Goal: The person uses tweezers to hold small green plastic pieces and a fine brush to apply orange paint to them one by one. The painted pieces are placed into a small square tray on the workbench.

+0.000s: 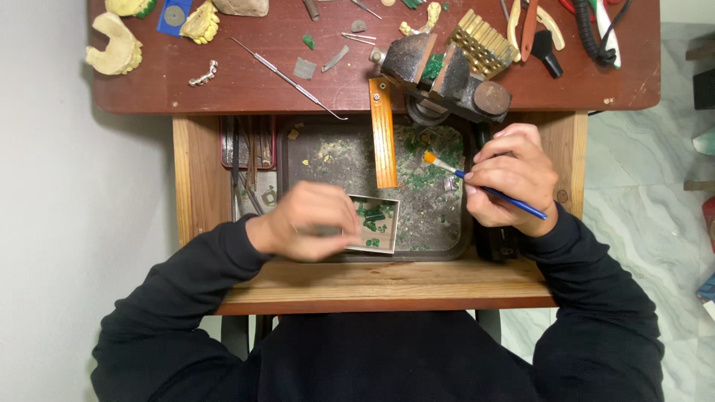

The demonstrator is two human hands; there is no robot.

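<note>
Head camera looks straight down, and the left hand (309,222) sits at centre frame, its grip closed on the near edge of a small shallow box (375,222) with green bits lying inside it. The box hovers over the lower part of a dark tray (447,223) that is sunk into the wooden drawer (195,179) below the red-brown desk (253,82). Over on the right of the frame, the right hand (512,177) has its grip closed around a thin blue brush (485,189), pencil-style, with the orange bristle tip pointing up-left over the tray, well apart from the box. Green and pale crumbs are scattered across the tray floor. An orange wooden strip (383,134) juts down from the desk edge over the tray, just beside a worn metal clamp (447,74) at top centre. On the upper left of the desk lie yellowish tooth casts (115,46), a small metal piece (202,74) near them, and a long thin pick (287,77) running diagonally toward the tray. Black sleeves (186,298) fill the bottom of the frame.
</note>
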